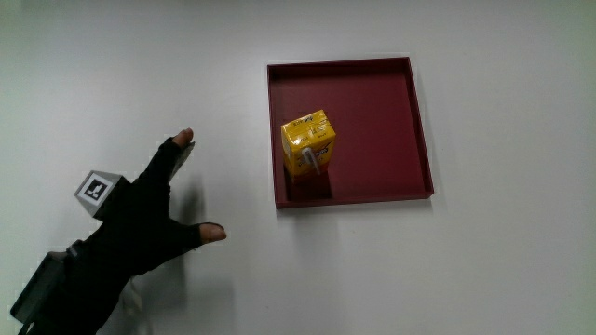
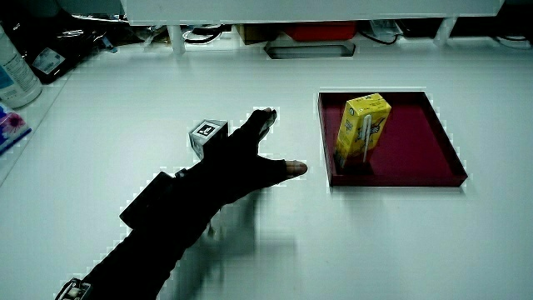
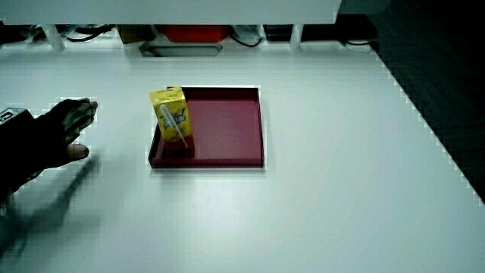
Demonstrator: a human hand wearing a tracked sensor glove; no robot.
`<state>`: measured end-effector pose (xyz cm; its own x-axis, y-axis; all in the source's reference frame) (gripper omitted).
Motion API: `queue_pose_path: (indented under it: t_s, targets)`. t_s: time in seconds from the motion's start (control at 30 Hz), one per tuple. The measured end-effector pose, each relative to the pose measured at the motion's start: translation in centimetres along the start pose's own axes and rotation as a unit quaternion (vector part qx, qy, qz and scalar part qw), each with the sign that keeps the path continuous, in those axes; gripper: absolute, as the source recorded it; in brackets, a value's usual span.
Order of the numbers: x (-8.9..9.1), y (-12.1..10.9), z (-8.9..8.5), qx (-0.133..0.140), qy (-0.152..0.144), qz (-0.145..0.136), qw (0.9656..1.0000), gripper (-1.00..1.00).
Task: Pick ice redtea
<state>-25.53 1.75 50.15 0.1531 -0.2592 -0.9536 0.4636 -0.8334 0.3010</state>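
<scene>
White and smooth, the table [image 1: 484,270] is the biggest thing, and all the other things sit on it. Next comes the dark red tray [image 1: 414,121], a flat square with low walls. It shows in both side views too [image 2: 441,154] [image 3: 227,129]. After that comes the hand [image 1: 154,219] in its black glove, with the forearm [image 1: 56,293] reaching in from the person's side of the table. The hand is over bare table beside the tray and not touching it. Its fingers are spread out with the thumb sticking out toward the tray, and it holds nothing; a side view shows the same [image 2: 246,158]. In a side view only part of the hand [image 3: 53,140] can be seen. Then there is the yellow drink box [image 1: 308,142], the ice red tea. It stands up in the tray, in the corner nearest the hand, close to the tray wall on the person's side. A thin straw [image 2: 364,136] is stuck on its side. Last and smallest is the little patterned cube [image 1: 99,191] on the back of the glove.
</scene>
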Motion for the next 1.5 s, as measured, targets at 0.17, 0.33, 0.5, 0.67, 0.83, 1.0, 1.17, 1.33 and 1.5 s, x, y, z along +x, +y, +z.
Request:
queue_pose_path:
  t_s: [0.17, 0.33, 0.5, 0.67, 0.83, 1.0, 1.17, 1.33, 1.5]
  targets:
    - [0.5, 1.5, -0.8, -0.009, 0.004, -0.002, 1.0000, 0.00]
    - [0.9, 3.0, -1.6, -0.017, 0.007, 0.002, 0.9998, 0.00]
    - [1.1, 4.8, -2.5, -0.015, 0.010, 0.002, 0.9998, 0.00]
    - [1.6, 6.3, -3.9, -0.019, -0.017, -0.001, 0.9997, 0.00]
    - [1.9, 7.8, -5.1, -0.023, -0.007, -0.001, 0.9997, 0.00]
    - [1.8, 9.0, -6.2, -0.021, -0.014, -0.003, 0.9997, 0.00]
    - [1.4, 10.1, -7.0, -0.022, -0.017, -0.006, 0.9996, 0.00]
    - [1.3, 10.7, -7.7, -0.025, -0.026, -0.010, 0.9993, 0.00]
    - [0.9, 10.9, -7.9, -0.022, -0.028, -0.013, 0.9993, 0.00]
